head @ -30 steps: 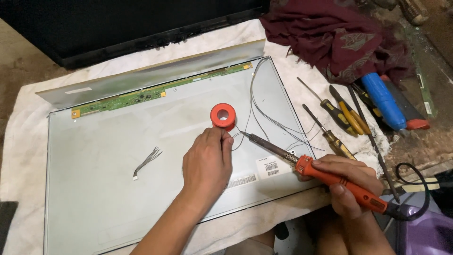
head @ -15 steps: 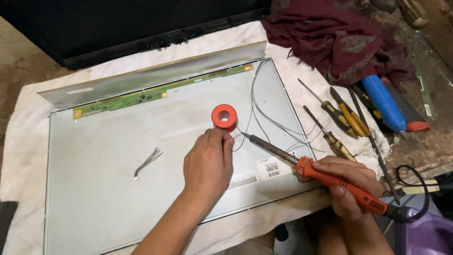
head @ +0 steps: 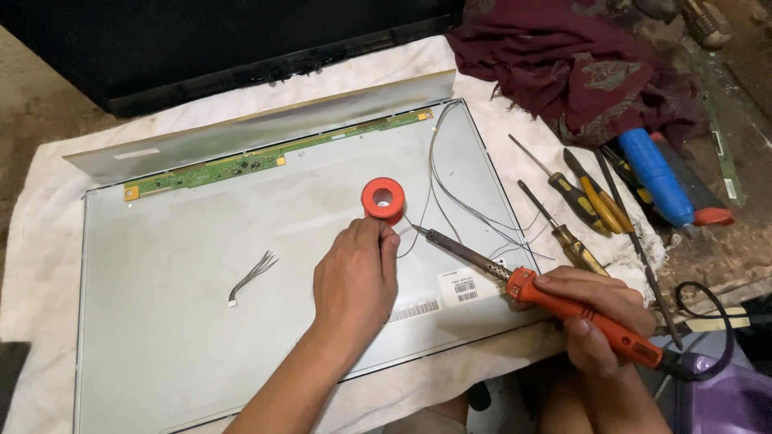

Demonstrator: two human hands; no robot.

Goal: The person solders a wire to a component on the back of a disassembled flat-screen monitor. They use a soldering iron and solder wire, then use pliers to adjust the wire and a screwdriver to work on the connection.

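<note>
A large flat display panel (head: 201,321) lies back side up on a white cloth. My left hand (head: 354,281) rests on it with fingertips pinched at thin wire just below an orange spool of solder (head: 383,198). My right hand (head: 599,317) grips the orange handle of a soldering iron (head: 555,293); its metal tip points left, close to my left fingertips. Thin grey wires (head: 450,193) run from the panel's upper right corner down toward the tip. A narrow green circuit strip (head: 241,165) runs along the panel's top edge.
A small loose wire bundle (head: 253,275) lies on the panel left of my hand. Several screwdrivers (head: 579,201), a blue-handled tool (head: 655,177) and a maroon cloth (head: 579,72) are at the right. A black screen frame (head: 241,48) lies behind.
</note>
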